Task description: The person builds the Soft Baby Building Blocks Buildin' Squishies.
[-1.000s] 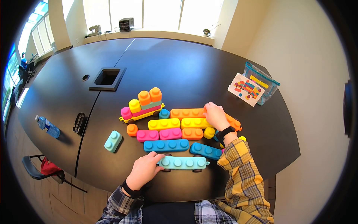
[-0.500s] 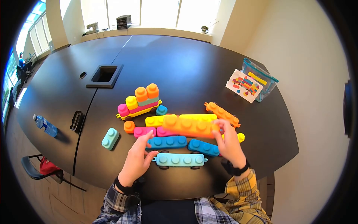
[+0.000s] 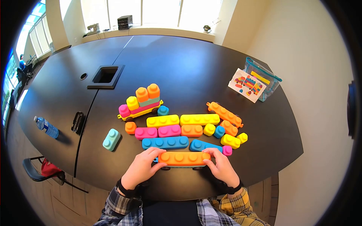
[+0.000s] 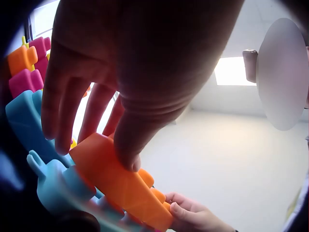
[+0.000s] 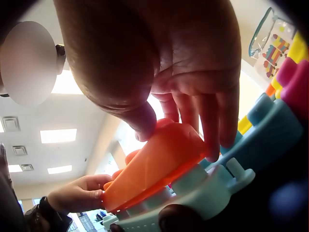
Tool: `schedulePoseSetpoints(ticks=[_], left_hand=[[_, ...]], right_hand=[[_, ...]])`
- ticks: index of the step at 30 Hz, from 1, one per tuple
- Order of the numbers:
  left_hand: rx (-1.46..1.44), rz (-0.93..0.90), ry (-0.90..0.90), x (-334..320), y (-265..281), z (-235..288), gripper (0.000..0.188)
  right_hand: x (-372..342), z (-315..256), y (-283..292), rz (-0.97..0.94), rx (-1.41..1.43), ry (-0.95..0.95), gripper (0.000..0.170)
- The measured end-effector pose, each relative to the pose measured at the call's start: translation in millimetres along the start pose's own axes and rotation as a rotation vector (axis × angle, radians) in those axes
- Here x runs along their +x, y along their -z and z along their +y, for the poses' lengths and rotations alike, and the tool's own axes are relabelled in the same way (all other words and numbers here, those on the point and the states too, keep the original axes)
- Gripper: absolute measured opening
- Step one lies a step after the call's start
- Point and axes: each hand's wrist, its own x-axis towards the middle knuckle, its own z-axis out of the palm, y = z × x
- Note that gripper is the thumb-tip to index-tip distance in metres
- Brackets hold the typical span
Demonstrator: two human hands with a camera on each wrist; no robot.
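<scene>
Fingers of the left hand (image 3: 140, 168) and right hand (image 3: 223, 169) grasp opposite ends of the long orange block (image 3: 184, 158). Block located directly above the light-blue wheeled base (image 4: 60, 186), at the table's near side; wrist views show base studs exposed below it. Dark-blue blocks (image 3: 165, 142) lie just beyond, on the far side.

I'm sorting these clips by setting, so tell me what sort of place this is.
Probably a meeting room or shared office: a large dark table with a square opening set in it, wide windows, and ceiling light panels.
</scene>
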Motion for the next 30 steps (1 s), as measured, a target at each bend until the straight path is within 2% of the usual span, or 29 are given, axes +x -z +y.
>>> schedulePoseSetpoints(ticks=[11, 13, 19, 21, 27, 30], left_hand=[[0.002, -0.019, 0.048, -1.7, -2.1, -0.7, 0.038], [0.007, -0.028, 0.044, -1.9, -2.1, -3.0, 0.039], [0.005, -0.035, 0.04, -2.3, -1.6, -5.5, 0.038], [0.013, -0.056, 0.095, -2.7, 0.7, -2.8, 0.038], [0.059, -0.01, 0.014, -5.6, -2.1, -8.8, 0.038], [0.044, -0.018, 0.053, -5.3, -1.3, -6.1, 0.039]], right_hand=[[-2.8, 1.8, -6.7, -0.037, -0.017, -0.032, 0.033], [-3.4, 5.7, -8.5, -0.032, -0.034, 0.038, 0.034], [-3.1, 9.0, -11.6, -0.032, -0.029, 0.031, 0.035], [-2.6, 7.4, -11.7, -0.031, -0.046, 0.032, 0.035], [-0.8, -3.5, -5.0, -0.006, -0.126, 0.072, 0.035], [-1.4, -0.6, -4.3, 0.017, -0.121, 0.094, 0.035]])
